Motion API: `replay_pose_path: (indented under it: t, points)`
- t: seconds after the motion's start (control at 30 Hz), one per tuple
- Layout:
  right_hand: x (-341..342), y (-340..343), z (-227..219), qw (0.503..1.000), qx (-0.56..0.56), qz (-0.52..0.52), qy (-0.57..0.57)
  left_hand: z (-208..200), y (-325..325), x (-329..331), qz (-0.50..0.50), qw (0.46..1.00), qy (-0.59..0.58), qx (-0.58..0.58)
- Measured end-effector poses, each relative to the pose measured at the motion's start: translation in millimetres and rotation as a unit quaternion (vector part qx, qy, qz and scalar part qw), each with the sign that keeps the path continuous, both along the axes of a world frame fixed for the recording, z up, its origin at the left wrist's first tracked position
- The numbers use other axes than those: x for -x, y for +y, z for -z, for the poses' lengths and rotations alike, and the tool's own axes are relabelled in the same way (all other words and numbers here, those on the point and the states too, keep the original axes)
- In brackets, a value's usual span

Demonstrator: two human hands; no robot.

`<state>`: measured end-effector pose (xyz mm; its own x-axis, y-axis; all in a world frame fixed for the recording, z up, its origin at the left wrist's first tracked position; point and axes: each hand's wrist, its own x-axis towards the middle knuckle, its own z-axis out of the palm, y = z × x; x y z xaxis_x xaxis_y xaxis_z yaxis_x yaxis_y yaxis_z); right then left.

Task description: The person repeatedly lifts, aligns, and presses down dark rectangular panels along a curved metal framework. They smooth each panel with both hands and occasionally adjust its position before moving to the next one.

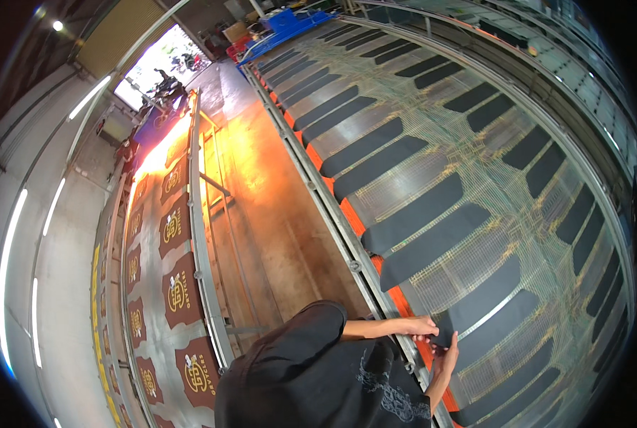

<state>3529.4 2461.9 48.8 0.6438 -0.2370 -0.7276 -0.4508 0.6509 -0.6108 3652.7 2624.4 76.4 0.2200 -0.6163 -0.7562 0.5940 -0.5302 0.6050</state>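
Observation:
Flat black cut pieces with tapered ends lie in pairs along a long table (425, 292). They look like fabric panels. At the table's near edge my left hand (422, 327) has its fingers closed on the corner of one black fabric piece (479, 292). My right hand (445, 352) pinches the same end just beside it, one finger reaching up along the edge. The corner looks slightly raised between my hands. Another black piece (500, 321) lies alongside, a thin pale strip between the two.
An orange strip (350, 217) and a metal rail (318, 207) edge my table. Across the aisle, a second table (215, 324) carries brown printed panels (183, 289) below a bright orange glow (165, 153). A blue frame (286, 28) stands at the far end.

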Motion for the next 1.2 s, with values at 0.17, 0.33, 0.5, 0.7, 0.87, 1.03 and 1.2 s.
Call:
replay_pose_path:
  t: [0.17,0.33,0.5,0.7,0.87,1.03,1.2]
  points:
    - [-3.9,5.0,23.8,0.996,0.006,0.064,0.056,15.2,2.2,-49.0,0.152,0.950,-0.265,-0.057]
    - [11.2,19.9,20.0,0.994,0.028,0.074,0.079,8.4,-55.7,-104.5,0.092,0.855,-0.510,-0.026]
    - [19.9,47.5,15.0,0.993,0.052,0.060,0.089,71.0,-90.8,-135.1,0.231,0.649,-0.724,0.023]
    - [-2.3,54.7,-6.0,0.977,0.152,0.097,0.113,63.5,-160.9,-172.1,0.305,0.557,-0.772,0.030]
    - [-12.3,60.6,-22.5,0.918,0.368,0.037,0.141,46.9,-157.2,-187.6,0.320,0.530,-0.785,0.017]
    - [-31.0,44.1,-116.9,0.918,0.374,0.062,0.116,16.7,-177.9,-190.4,0.410,0.548,-0.729,0.013]
    - [-43.8,46.6,-162.4,0.935,0.335,0.099,0.059,5.1,-192.7,-210.6,0.442,0.583,-0.680,0.050]
